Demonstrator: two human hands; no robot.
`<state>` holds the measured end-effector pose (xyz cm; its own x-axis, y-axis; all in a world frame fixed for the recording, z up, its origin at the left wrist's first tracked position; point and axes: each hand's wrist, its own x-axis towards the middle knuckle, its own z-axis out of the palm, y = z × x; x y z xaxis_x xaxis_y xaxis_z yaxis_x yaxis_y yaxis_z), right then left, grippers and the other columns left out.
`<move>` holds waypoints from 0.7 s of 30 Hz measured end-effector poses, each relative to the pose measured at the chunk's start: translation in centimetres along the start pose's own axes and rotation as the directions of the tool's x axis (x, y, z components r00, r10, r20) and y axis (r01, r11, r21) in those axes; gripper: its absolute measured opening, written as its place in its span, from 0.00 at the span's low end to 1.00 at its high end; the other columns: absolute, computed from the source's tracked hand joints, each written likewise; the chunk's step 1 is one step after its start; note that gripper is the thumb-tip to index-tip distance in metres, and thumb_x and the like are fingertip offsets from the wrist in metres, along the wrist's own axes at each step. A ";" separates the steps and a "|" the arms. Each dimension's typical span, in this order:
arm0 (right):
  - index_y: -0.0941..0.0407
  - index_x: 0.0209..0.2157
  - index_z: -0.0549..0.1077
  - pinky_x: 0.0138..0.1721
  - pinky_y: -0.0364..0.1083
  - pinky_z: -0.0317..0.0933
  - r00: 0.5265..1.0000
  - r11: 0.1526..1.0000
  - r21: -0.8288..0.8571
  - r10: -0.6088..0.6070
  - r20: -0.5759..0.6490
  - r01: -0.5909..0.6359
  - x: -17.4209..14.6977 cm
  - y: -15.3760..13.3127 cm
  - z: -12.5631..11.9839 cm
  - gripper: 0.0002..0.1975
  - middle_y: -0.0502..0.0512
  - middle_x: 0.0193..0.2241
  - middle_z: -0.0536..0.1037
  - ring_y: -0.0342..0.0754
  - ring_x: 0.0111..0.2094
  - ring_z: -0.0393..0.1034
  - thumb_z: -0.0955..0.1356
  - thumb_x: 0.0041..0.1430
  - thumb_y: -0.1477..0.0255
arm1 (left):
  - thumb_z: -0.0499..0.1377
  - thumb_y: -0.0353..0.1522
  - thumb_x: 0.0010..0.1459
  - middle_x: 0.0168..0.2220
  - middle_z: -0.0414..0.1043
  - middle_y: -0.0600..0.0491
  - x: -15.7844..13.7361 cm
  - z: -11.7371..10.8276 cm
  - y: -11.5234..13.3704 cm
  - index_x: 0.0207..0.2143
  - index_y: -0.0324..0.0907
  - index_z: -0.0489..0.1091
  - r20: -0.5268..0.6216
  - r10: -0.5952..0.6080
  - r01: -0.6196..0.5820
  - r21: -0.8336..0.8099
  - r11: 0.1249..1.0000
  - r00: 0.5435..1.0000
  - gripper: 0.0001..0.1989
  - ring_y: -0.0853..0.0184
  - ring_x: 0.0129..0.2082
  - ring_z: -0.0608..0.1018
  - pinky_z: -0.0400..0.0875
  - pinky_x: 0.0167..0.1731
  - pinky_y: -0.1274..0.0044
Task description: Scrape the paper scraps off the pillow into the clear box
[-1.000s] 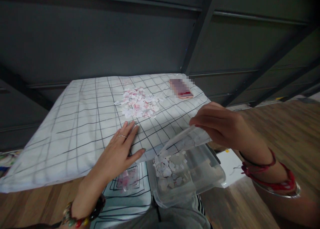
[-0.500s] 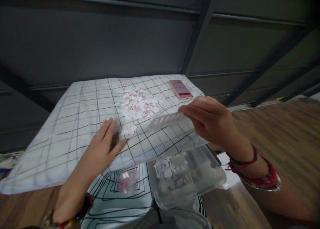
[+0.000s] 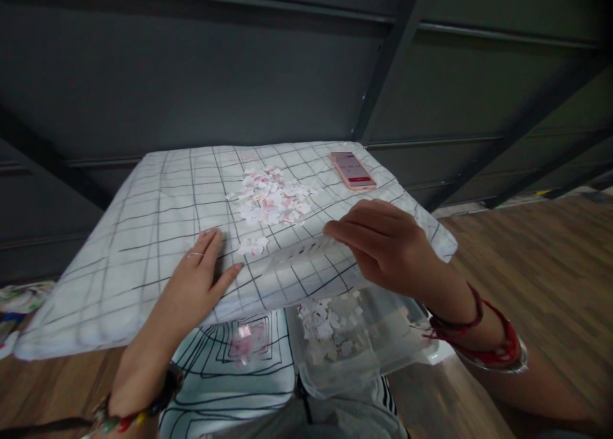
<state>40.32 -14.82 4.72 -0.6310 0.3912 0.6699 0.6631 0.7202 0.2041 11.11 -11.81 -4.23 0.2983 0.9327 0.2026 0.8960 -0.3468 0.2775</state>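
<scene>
My left hand [image 3: 191, 289] lies flat on the checked cloth [image 3: 158, 218], its fingers stretched out beside a small cluster of torn paper scraps [image 3: 253, 246]. Between thumb and fingers, my right hand [image 3: 390, 244] pinches a translucent white plastic sheet with slots [image 3: 299, 254]. That sheet is tilted over the front part of the cloth, its outline partly blurred. A larger heap of white and pink paper scraps [image 3: 272, 199] lies farther back. Below the front edge, a clear plastic container [image 3: 390, 349] holds more paper scraps [image 3: 328, 324].
A pink-edged phone [image 3: 353, 172] rests at the back right of the cloth. On the lap is a pale blue lined cushion or cloth [image 3: 225, 394] with a small clear packet with pink in it [image 3: 248, 342]. Dark wall panels [image 3: 230, 75] stand behind; wooden floor [image 3: 550, 266] shows at right.
My right hand has moved a little left and down with the plastic sheet, which is now lower and flatter. My left hand stays in place. The view has shifted slightly.
</scene>
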 end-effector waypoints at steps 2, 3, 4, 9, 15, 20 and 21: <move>0.62 0.37 0.73 0.30 0.45 0.58 0.999 1.000 0.000 0.028 0.015 -0.028 -0.4 -0.5 -0.8 0.13 0.53 0.26 0.74 0.44 0.29 0.63 0.61 0.55 0.85 | 0.38 0.56 0.58 0.63 0.52 0.34 0.0 0.0 0.0 0.61 0.28 0.52 -0.007 0.009 -0.009 0.003 1.000 1.000 0.44 0.51 0.64 0.54 0.51 0.61 0.57; 0.62 0.37 0.73 0.30 0.45 0.58 0.999 0.999 0.003 0.038 0.024 -0.039 -0.5 -0.8 -1.1 0.13 0.54 0.26 0.74 0.44 0.29 0.64 0.61 0.54 0.85 | 0.38 0.55 0.58 0.63 0.52 0.35 0.0 0.0 0.0 0.61 0.28 0.53 -0.008 0.014 -0.014 0.006 1.000 1.000 0.43 0.51 0.64 0.55 0.51 0.61 0.57; 0.62 0.36 0.73 0.30 0.45 0.59 0.998 0.999 0.008 0.041 0.037 -0.042 -0.6 -1.1 -1.4 0.12 0.54 0.26 0.74 0.44 0.29 0.64 0.61 0.54 0.85 | 0.38 0.55 0.58 0.63 0.52 0.35 0.0 0.0 0.0 0.61 0.28 0.53 -0.011 0.018 -0.018 0.008 1.000 1.000 0.43 0.51 0.64 0.55 0.51 0.61 0.58; 0.62 0.33 0.73 0.28 0.45 0.58 0.996 0.996 0.084 -0.005 0.089 -0.002 -0.6 -3.1 -1.6 0.12 0.54 0.24 0.74 0.44 0.27 0.64 0.59 0.57 0.83 | 0.38 0.55 0.59 0.63 0.53 0.34 0.0 0.1 -0.1 0.60 0.26 0.53 -0.009 0.028 -0.028 0.027 0.999 1.000 0.43 0.51 0.64 0.55 0.52 0.61 0.58; 0.61 0.33 0.72 0.27 0.45 0.58 0.995 0.993 0.115 -0.037 0.089 0.027 -0.1 -4.0 -1.6 0.12 0.53 0.23 0.74 0.44 0.26 0.63 0.59 0.58 0.83 | 0.39 0.53 0.59 0.63 0.53 0.34 0.0 0.2 -0.1 0.60 0.26 0.54 -0.001 0.022 -0.022 0.025 0.999 1.000 0.41 0.52 0.64 0.54 0.51 0.61 0.59; 0.62 0.38 0.72 0.30 0.45 0.60 0.999 0.999 -0.019 0.049 0.002 -0.049 0.1 -1.7 -1.2 0.12 0.53 0.27 0.75 0.44 0.30 0.64 0.61 0.56 0.85 | 0.39 0.53 0.59 0.63 0.51 0.33 0.3 -0.3 0.1 0.59 0.25 0.54 0.046 0.009 -0.010 0.022 1.000 0.999 0.41 0.53 0.65 0.53 0.50 0.62 0.61; 0.62 0.38 0.72 0.30 0.45 0.59 0.998 0.996 -0.061 0.063 -0.016 -0.064 0.1 -1.1 -0.8 0.11 0.53 0.26 0.75 0.45 0.29 0.64 0.61 0.56 0.84 | 0.39 0.52 0.59 0.63 0.52 0.33 0.4 -0.3 0.2 0.59 0.25 0.55 0.056 0.006 -0.008 0.026 1.000 0.998 0.41 0.53 0.65 0.53 0.49 0.62 0.61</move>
<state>39.83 -16.05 5.13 -0.5814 0.4269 0.6926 0.7254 0.6576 0.2035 11.26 -11.55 -3.78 0.3220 0.9345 0.1516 0.9019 -0.3515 0.2512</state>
